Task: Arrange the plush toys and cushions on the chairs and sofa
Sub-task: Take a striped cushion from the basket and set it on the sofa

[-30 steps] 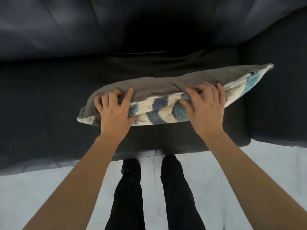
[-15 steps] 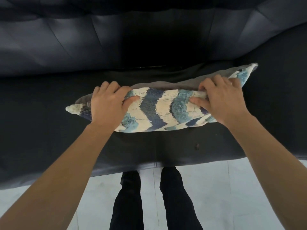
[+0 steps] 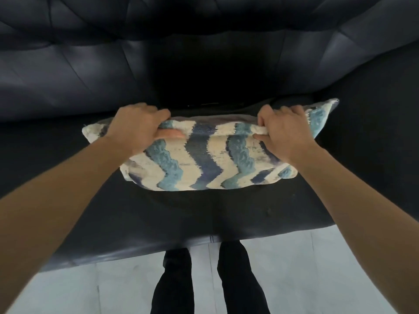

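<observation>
A cushion (image 3: 204,159) with wavy blue, teal and cream stripes stands on its lower edge on the seat of a dark leather sofa (image 3: 68,143), its patterned face turned toward me. My left hand (image 3: 136,130) grips the cushion's top edge near the left corner, fingers curled over it and thumb on the front. My right hand (image 3: 283,132) grips the top edge near the right corner in the same way. The cushion's grey back side shows only as a thin strip along the top.
The sofa's padded backrest (image 3: 90,64) rises behind the cushion, and an armrest (image 3: 385,109) curves in at the right. Pale tiled floor (image 3: 317,268) lies in front of the sofa, where my two dark-trousered legs (image 3: 204,279) stand.
The cushion has been turned up from lying grey side up to standing with its striped face toward me, and carried back toward the backrest. Both hands kept their hold on its top edge.
</observation>
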